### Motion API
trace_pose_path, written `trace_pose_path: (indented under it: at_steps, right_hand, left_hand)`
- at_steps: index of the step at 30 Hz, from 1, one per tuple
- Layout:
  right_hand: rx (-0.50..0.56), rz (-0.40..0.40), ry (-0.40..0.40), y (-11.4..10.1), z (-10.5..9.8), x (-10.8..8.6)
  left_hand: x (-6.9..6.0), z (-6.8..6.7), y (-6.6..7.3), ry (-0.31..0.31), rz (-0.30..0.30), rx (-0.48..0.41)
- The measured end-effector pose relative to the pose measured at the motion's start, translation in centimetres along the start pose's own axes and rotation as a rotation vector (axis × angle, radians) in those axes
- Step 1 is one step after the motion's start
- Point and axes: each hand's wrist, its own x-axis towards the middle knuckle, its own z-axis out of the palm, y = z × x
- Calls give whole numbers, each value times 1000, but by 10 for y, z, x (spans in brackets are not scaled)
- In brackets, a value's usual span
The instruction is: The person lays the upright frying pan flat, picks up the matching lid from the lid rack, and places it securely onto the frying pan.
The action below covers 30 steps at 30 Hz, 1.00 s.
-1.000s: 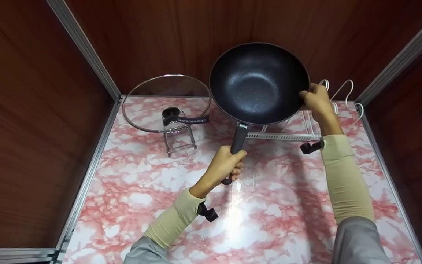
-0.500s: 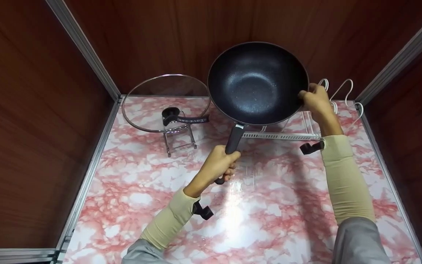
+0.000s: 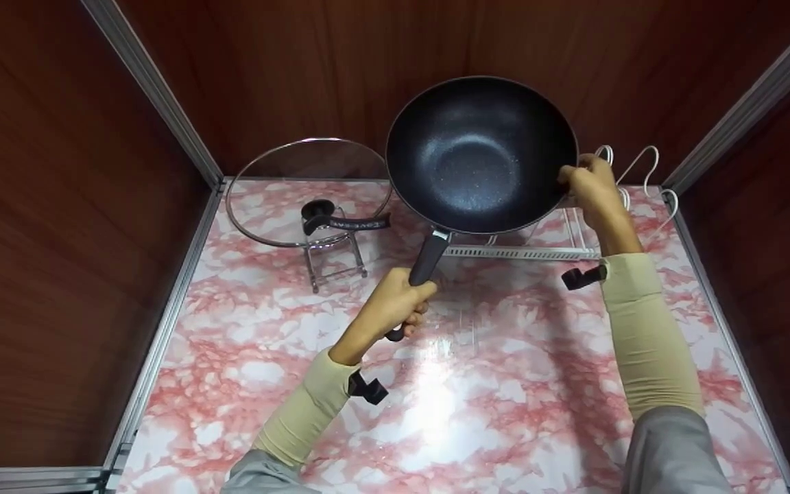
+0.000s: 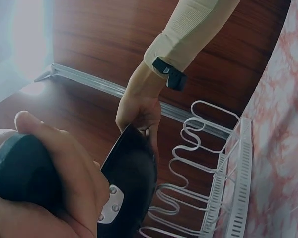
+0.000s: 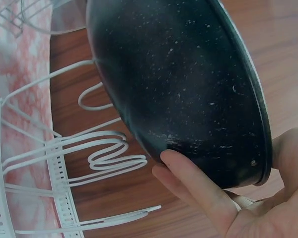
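A black frying pan [image 3: 474,165] is held up, its inside facing the head camera. My left hand [image 3: 391,298] grips its dark handle [image 3: 429,259]. With thumb on the inner side, my right hand [image 3: 592,189] pinches the pan's right rim. In the right wrist view, fingers [image 5: 188,178] of that hand lie against the speckled outer side of the pan [image 5: 179,89]. The left wrist view shows my left hand [image 4: 64,183] wrapped round the handle end [image 4: 25,171]. Behind and below the pan stands a white wire rack [image 3: 522,253], partly hidden.
A glass lid [image 3: 265,199] with a black knob and a dark curved handle leans on a small metal stand [image 3: 339,274] at the left. Brown panels [image 3: 285,62] with metal edge strips close in the back and sides of the red-and-white marbled surface [image 3: 258,412].
My left hand has swung the pan's handle to the left, and the pan has turned a little with it. The right hand keeps its hold on the rim, nearly still.
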Motion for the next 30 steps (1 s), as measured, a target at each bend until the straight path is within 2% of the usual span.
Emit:
trace_pose_path:
  at_steps: [5,8,12,16,21,25,30]
  right_hand:
    - [3,6,35,-2,2,-2]
    - [56,31,10,-4,2,-3]
    - [87,43,-64,-5,0,-5]
    - [34,29,-156,-3,-2,-6]
    - [73,58,-226,-2,-6,-8]
    - [88,77,-230,-3,-8,-10]
    - [113,109,-171,-5,-8,-12]
  left_hand:
    - [-1,-8,3,-7,4,19]
    - [-3,-13,4,-34,6,19]
    - [-5,-18,6,-58,15,32]
    - [-7,-22,6,-68,17,56]
    - [-9,-27,7,-81,17,93]
    - [-12,-32,8,-105,10,112]
    - [-13,-39,9,-140,2,124]
